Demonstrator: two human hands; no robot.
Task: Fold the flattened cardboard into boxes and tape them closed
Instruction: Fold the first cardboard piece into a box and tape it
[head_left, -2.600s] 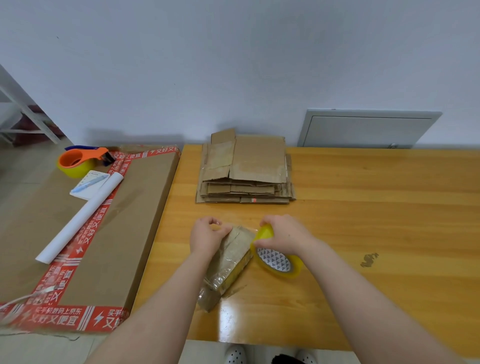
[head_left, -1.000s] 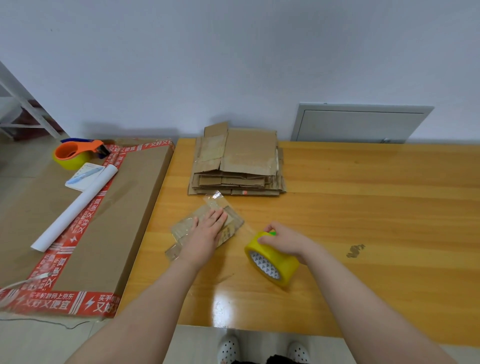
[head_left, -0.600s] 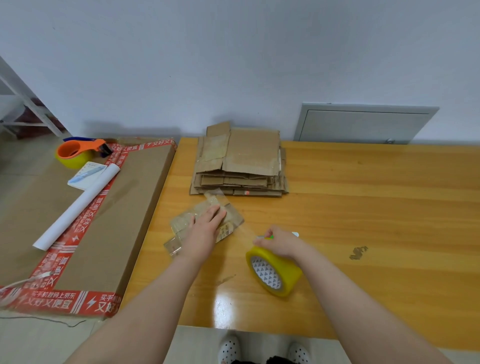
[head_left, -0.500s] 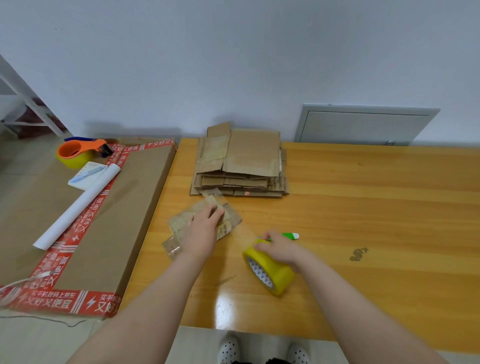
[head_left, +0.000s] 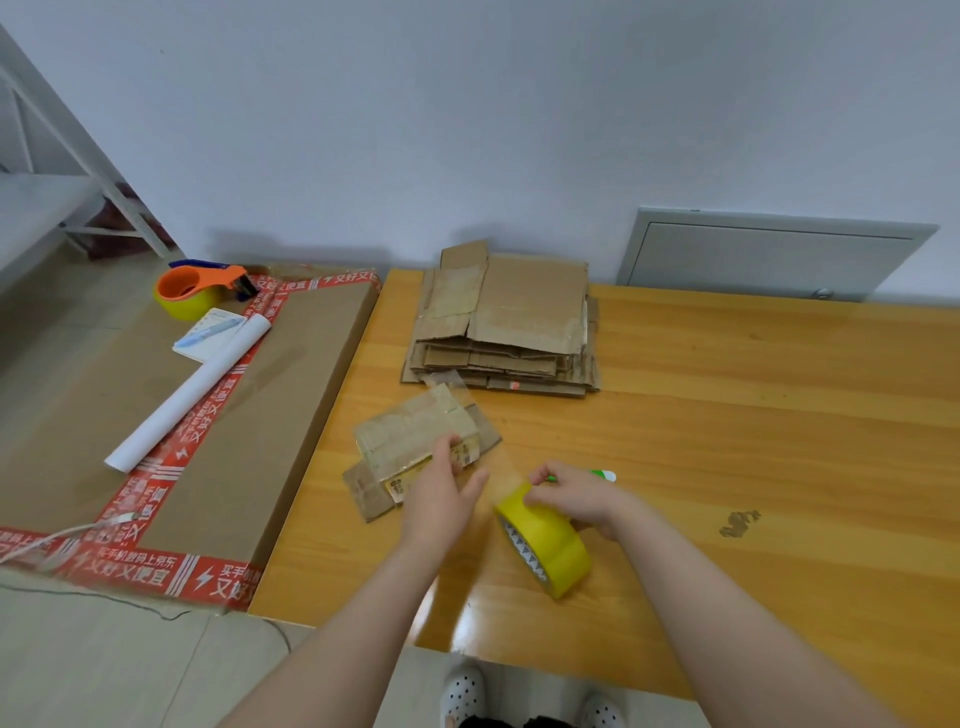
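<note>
One wooden table (head_left: 727, 415), long side toward me. One big flat carton (head_left: 291, 415) edged in red printed tape lies just off the table's left edge. One stack of flattened cardboard (head_left: 519, 322) sits at the far edge near the far-left corner; number of sheets in it cannot be counted. One white paper roll (head_left: 192, 395) lies slanted across the carton's far half. One small folded box (head_left: 410, 441), glossy with clear tape, lies on the table near the left edge, just in front of the stack and apart from it. Two hands: left hand (head_left: 441, 499) rests fingers straight on the box's near end, clamped on nothing; right hand (head_left: 576, 499) curls over the top of one yellow tape roll (head_left: 556, 556) standing on edge just right of the box. One clear tape strip (head_left: 501, 470) spans box to roll. One orange tape dispenser (head_left: 197, 288) and one notepad (head_left: 205, 338) sit at the carton's far corner. One green-and-white object (head_left: 602, 475) shows behind the right hand; whether it is held, cannot tell.
</note>
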